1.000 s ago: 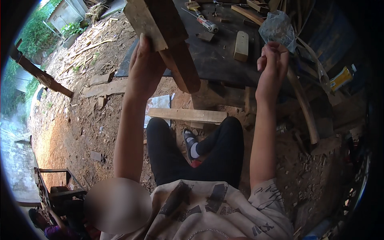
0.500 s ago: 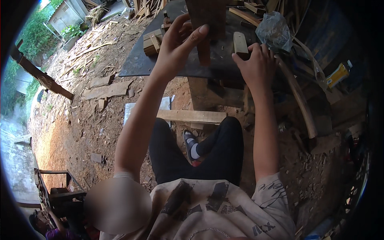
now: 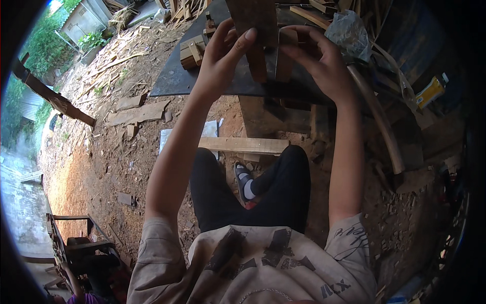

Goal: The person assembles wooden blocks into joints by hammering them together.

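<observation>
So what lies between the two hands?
In the head view: a large wood piece, held by the left hand, and a small block, held by the right hand.

The larger wooden block [image 3: 254, 21] is dark brown, the smaller wooden block [image 3: 284, 65] beside it mid-brown. The tabletop [image 3: 167, 83] is black, the plastic bag [image 3: 349, 34] translucent and bluish-white, the bottle [image 3: 430, 93] yellow with a white cap [image 3: 445, 77]. The T-shirt [image 3: 253, 253] is beige, patterned with blackish patches; the trousers [image 3: 210, 202] are black, the sock [image 3: 248, 188] white.
</observation>
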{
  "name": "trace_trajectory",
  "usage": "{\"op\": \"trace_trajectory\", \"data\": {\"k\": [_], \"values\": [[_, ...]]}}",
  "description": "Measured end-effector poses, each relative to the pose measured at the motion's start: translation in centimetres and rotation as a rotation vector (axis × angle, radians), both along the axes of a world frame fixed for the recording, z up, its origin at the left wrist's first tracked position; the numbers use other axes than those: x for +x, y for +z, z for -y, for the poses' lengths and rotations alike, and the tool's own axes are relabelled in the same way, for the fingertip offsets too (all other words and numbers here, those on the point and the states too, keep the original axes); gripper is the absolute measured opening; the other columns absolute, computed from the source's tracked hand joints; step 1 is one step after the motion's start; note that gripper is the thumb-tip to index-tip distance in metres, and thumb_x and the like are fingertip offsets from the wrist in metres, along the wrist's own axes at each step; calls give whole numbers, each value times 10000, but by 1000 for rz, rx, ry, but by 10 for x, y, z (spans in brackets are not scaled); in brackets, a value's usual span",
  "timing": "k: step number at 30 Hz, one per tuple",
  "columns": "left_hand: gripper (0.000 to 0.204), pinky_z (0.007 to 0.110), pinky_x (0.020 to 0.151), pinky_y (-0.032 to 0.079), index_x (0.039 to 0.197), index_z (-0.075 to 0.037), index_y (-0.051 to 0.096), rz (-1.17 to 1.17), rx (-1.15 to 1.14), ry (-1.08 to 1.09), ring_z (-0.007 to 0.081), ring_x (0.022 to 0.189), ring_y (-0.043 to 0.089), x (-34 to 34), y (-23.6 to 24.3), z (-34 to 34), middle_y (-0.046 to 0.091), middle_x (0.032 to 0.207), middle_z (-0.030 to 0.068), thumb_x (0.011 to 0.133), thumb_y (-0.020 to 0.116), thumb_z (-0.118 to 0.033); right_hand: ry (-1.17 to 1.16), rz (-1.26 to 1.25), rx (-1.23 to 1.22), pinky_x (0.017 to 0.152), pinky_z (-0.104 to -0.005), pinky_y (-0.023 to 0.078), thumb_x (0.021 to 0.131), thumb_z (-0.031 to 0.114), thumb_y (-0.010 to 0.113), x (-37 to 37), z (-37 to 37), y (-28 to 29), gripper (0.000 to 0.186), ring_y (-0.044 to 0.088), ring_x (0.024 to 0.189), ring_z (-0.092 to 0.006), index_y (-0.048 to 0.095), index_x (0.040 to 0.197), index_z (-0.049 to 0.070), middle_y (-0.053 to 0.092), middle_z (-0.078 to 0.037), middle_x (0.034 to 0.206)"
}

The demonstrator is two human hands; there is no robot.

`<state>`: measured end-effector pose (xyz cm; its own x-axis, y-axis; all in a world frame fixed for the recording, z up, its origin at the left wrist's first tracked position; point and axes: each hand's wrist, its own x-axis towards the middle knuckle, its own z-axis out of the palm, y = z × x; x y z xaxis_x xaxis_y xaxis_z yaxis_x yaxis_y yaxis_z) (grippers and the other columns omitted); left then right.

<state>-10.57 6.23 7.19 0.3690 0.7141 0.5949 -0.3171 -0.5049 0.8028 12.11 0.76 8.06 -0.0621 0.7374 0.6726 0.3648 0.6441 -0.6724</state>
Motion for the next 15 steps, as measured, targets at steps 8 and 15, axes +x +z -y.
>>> {"op": "trace_trajectory", "data": {"k": [8, 15], "values": [[577, 337, 1061, 458, 1453, -20, 490, 12, 26, 17, 185, 1232, 617, 0, -1, 1, 672, 1277, 143, 1030, 685, -360, 15, 69, -103, 992, -365, 528, 890, 283, 837, -4, 6, -21, 556, 686, 1162, -199, 588, 1351, 95, 734, -84, 1175], [632, 321, 1035, 472, 1449, -9, 491, -71, 72, 50, 176, 1214, 619, 1, 3, 4, 674, 1251, 122, 1010, 704, -411, -8, 35, -155, 1007, -373, 515, 887, 261, 841, -2, 9, -34, 572, 685, 1171, -200, 564, 1364, 108, 734, -77, 1171]]}}
